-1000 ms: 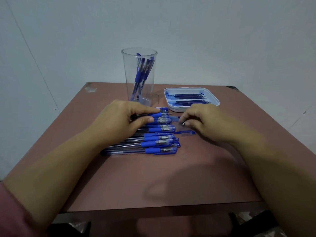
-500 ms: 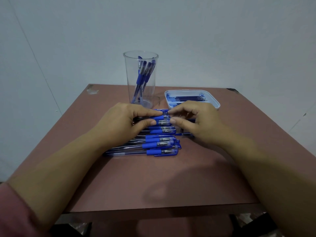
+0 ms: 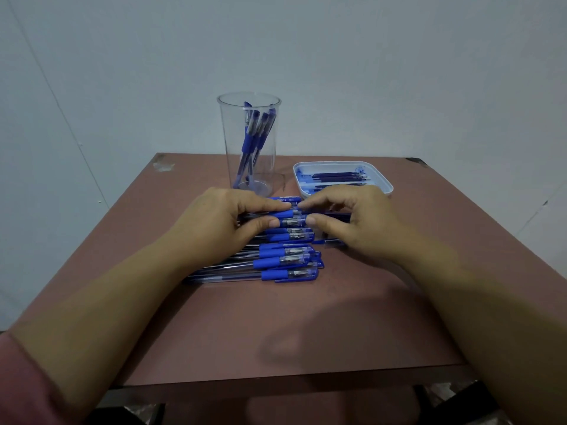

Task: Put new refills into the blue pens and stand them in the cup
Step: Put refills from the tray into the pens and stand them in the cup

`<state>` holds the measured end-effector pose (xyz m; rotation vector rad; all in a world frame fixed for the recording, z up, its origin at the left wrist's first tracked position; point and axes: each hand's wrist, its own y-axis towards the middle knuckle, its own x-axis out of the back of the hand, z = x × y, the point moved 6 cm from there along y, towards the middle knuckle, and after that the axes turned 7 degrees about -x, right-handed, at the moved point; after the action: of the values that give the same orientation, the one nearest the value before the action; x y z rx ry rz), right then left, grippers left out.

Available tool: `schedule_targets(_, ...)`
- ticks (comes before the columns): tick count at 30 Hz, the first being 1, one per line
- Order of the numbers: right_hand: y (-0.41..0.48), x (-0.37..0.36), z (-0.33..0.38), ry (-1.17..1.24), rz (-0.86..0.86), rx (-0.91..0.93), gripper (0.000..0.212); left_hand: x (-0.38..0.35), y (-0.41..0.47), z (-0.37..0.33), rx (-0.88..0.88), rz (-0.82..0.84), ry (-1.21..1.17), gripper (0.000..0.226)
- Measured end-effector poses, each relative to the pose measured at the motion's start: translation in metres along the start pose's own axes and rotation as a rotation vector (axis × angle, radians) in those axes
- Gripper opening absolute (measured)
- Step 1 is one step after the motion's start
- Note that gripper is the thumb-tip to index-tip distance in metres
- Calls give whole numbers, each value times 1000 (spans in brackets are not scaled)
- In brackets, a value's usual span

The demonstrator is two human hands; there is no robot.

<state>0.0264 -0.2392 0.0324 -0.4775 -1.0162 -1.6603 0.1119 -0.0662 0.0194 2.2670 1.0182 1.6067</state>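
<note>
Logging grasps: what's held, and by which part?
One blue pen: left hand pinches its blue grip, right hand pinches the clear tip end beside it.

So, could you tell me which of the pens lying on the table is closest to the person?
The pen at the near end of the row, its blue grip at the right; all the others lie beyond it, toward the cup.

The cup [image 3: 249, 142] is clear, glossy plastic. The pens [image 3: 273, 275] have clear, shiny plastic barrels, blue matt grips that look rubbery, and glossy blue caps. The tray [image 3: 334, 164] is smooth white plastic with a soft sheen. The table [image 3: 276, 326] top is matt reddish-brown laminate, scuffed at its far left corner. The sleeve [image 3: 18, 388] is pink cloth
</note>
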Motion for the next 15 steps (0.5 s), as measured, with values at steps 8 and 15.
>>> schedule_targets(8,-2,6,-2,3,-38,7,15,0,0,0,-3,-2,2,31)
schedule_targets(15,-1,4,-5,-4,-35,-2,15,0,0,-1,8,10,5,31)
